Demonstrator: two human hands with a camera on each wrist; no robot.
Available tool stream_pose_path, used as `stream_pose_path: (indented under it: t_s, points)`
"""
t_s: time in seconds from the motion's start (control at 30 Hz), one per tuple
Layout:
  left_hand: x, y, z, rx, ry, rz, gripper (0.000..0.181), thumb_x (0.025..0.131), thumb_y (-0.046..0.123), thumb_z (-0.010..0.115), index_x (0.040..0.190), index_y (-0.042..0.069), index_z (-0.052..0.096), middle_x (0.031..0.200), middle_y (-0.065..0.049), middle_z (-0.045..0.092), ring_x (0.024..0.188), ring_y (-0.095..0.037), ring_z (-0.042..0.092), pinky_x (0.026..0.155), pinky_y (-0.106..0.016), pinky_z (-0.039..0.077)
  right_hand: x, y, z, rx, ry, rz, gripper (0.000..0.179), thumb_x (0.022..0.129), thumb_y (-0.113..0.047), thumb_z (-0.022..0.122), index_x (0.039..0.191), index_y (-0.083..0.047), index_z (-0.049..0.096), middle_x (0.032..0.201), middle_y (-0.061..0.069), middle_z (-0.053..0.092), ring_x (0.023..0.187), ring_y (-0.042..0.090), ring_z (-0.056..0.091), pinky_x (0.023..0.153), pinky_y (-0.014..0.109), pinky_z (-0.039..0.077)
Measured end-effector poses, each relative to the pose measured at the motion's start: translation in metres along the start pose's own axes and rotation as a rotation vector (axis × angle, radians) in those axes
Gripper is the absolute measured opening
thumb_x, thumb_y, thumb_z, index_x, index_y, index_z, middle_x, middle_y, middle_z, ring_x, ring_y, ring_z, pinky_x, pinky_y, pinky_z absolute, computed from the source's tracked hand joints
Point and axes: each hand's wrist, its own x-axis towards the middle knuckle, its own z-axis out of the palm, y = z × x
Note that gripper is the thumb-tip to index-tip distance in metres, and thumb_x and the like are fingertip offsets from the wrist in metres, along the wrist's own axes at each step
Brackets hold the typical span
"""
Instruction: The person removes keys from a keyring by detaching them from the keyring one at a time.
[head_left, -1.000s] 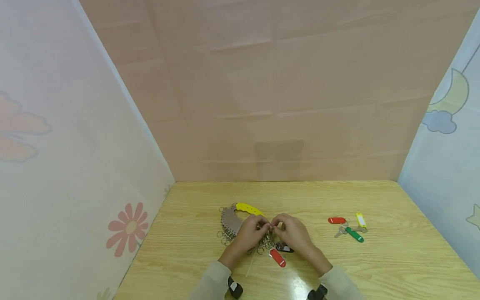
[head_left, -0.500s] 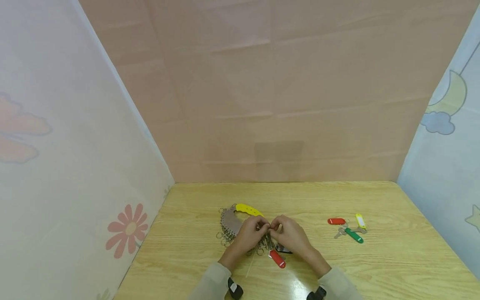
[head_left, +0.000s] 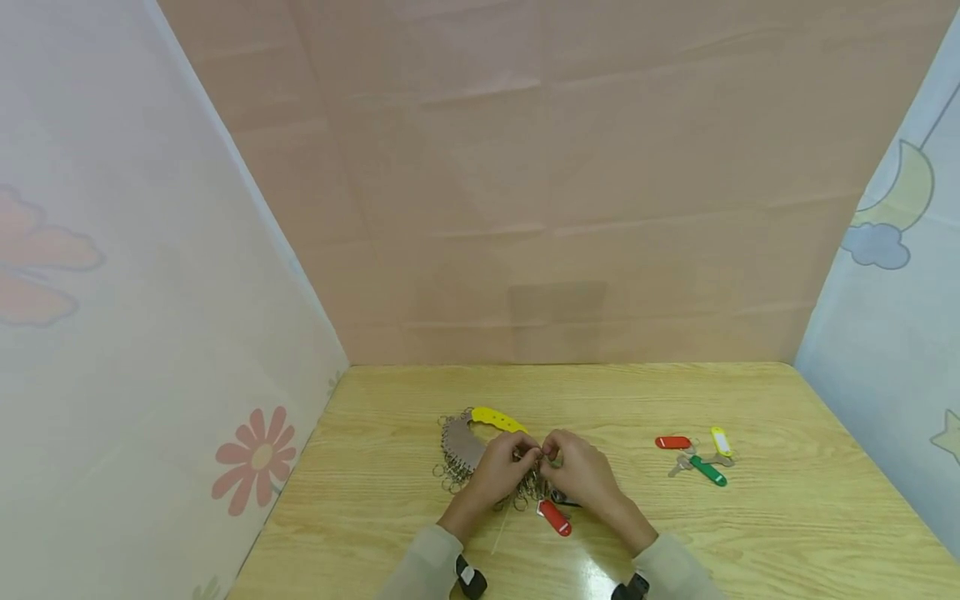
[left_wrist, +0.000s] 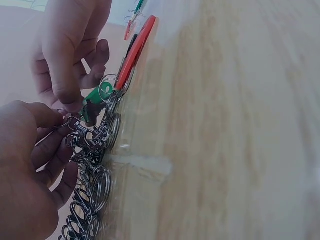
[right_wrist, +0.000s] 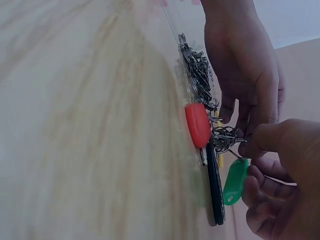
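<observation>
My left hand (head_left: 501, 468) and right hand (head_left: 581, 471) meet fingertip to fingertip over a curved grey plate (head_left: 461, 442) with a yellow handle (head_left: 498, 418). Many metal clips and rings (left_wrist: 87, 200) hang along its edge. In the left wrist view, my left thumb and forefinger pinch a small metal ring (left_wrist: 70, 120). My right finger and thumb pinch at the same spot, apparently on a key ring; the fingertips hide part of it. A green key tag (right_wrist: 236, 181) hangs just below my right fingers. A red key tag (head_left: 555, 517) lies on the table beneath.
A black tag (right_wrist: 215, 187) lies beside the red one. Further right on the wooden table (head_left: 795, 517) are a red tag (head_left: 672, 442), a yellow tag (head_left: 722, 441) and a green tag (head_left: 708, 471) with keys. A thin pale strip (head_left: 501, 529) lies in front.
My right hand has shifted slightly left and covers more of the black tag. The left hand stays nearly still, and both keep working at the same spot.
</observation>
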Motion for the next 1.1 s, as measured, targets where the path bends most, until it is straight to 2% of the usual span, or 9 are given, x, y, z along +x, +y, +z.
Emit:
stream_pose_path:
  t_s: [0.13, 0.27, 0.47, 0.6, 0.8, 0.93, 1.1]
  points:
    - [0.0004, -0.0003, 0.0001, 0.005, 0.001, 0.002, 0.013, 0.107, 0.019, 0.066, 0.109, 0.014, 0.077, 0.106, 0.000, 0.074, 0.096, -0.005, 0.060, 0.084, -0.025, 0.054, 0.0005, 0.0003, 0.0005, -0.033, 0.040, -0.027, 0.019, 0.083, -0.015, 0.083, 0.084, -0.022, 0.065, 0.083, -0.009, 0.063, 0.067, 0.005, 0.053, 0.057, 0.025, 0.045]
    - [0.0006, 0.0005, -0.0005, -0.006, -0.009, -0.006, 0.012, 0.106, 0.021, 0.068, 0.108, 0.013, 0.077, 0.105, 0.000, 0.073, 0.096, -0.006, 0.061, 0.084, -0.025, 0.054, 0.0003, 0.0014, 0.0006, -0.012, 0.051, -0.039, 0.020, 0.083, -0.015, 0.084, 0.082, -0.021, 0.066, 0.079, -0.011, 0.062, 0.067, 0.005, 0.054, 0.057, 0.025, 0.046]
    - [-0.0003, -0.0004, -0.0013, -0.039, -0.022, -0.017, 0.011, 0.106, 0.022, 0.070, 0.106, 0.012, 0.076, 0.103, 0.000, 0.073, 0.093, -0.004, 0.061, 0.081, -0.023, 0.054, -0.0008, 0.0025, -0.0034, 0.158, -0.043, 0.002, 0.016, 0.087, -0.009, 0.078, 0.085, -0.019, 0.065, 0.074, -0.009, 0.060, 0.052, 0.003, 0.051, 0.048, 0.022, 0.040]
    - [0.0004, -0.0027, -0.0011, -0.049, -0.028, -0.036, 0.013, 0.107, 0.025, 0.068, 0.108, 0.014, 0.076, 0.104, 0.001, 0.072, 0.091, -0.002, 0.060, 0.080, -0.022, 0.053, -0.0007, 0.0040, -0.0062, 0.259, -0.102, -0.015, 0.014, 0.091, -0.007, 0.073, 0.088, -0.017, 0.064, 0.077, -0.005, 0.060, 0.049, 0.003, 0.052, 0.046, 0.021, 0.040]
    - [0.0023, -0.0058, -0.0017, -0.037, -0.039, 0.002, 0.015, 0.107, 0.025, 0.068, 0.112, 0.016, 0.078, 0.105, 0.001, 0.075, 0.091, -0.001, 0.062, 0.082, -0.023, 0.054, 0.0007, 0.0077, -0.0073, 0.270, -0.118, -0.038, 0.012, 0.095, -0.008, 0.071, 0.092, -0.019, 0.066, 0.074, -0.007, 0.063, 0.052, 0.002, 0.050, 0.048, 0.020, 0.040]
    - [0.0024, -0.0069, -0.0022, -0.032, -0.030, 0.017, 0.013, 0.106, 0.025, 0.069, 0.109, 0.016, 0.079, 0.103, 0.002, 0.074, 0.091, -0.001, 0.061, 0.082, -0.023, 0.054, 0.0007, 0.0076, -0.0078, 0.298, -0.130, -0.002, 0.004, 0.095, -0.012, 0.072, 0.096, -0.013, 0.068, 0.065, -0.007, 0.059, 0.049, 0.003, 0.047, 0.046, 0.021, 0.037]
    - [0.0022, -0.0059, -0.0020, -0.036, -0.029, 0.022, 0.014, 0.106, 0.026, 0.068, 0.109, 0.017, 0.079, 0.103, 0.003, 0.074, 0.092, -0.001, 0.060, 0.082, -0.023, 0.054, 0.0019, 0.0070, -0.0080, 0.325, -0.152, 0.039, 0.004, 0.098, -0.015, 0.071, 0.098, -0.011, 0.069, 0.061, -0.004, 0.058, 0.047, 0.004, 0.045, 0.045, 0.021, 0.036]
